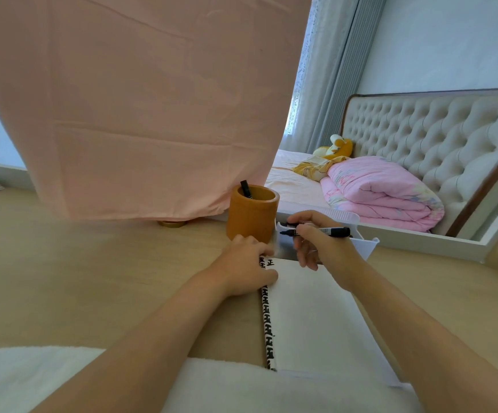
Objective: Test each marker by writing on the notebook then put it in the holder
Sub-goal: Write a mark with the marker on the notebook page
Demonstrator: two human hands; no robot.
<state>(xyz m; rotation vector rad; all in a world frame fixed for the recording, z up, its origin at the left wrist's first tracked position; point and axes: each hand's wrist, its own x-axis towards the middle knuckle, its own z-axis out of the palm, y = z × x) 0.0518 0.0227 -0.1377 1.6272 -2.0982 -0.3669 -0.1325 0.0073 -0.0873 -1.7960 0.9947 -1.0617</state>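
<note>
A white notebook [310,311] lies open on the wooden desk, with a column of black characters down its left edge. My left hand [246,271] presses on the notebook's top left corner. My right hand [316,238] holds a black marker [335,232] level above the notebook's far edge, tip pointing left. A second black marker [290,224] shows just behind my fingers, over the white tray. The brown round holder [252,214] stands just beyond my left hand, with one black marker [245,189] standing in it.
A white plastic tray [364,244] sits behind the notebook under my right hand. A pink cloth [140,108] hangs over the back of the desk. A bed with a pink quilt [381,198] lies to the right. White fabric [63,380] covers the near edge.
</note>
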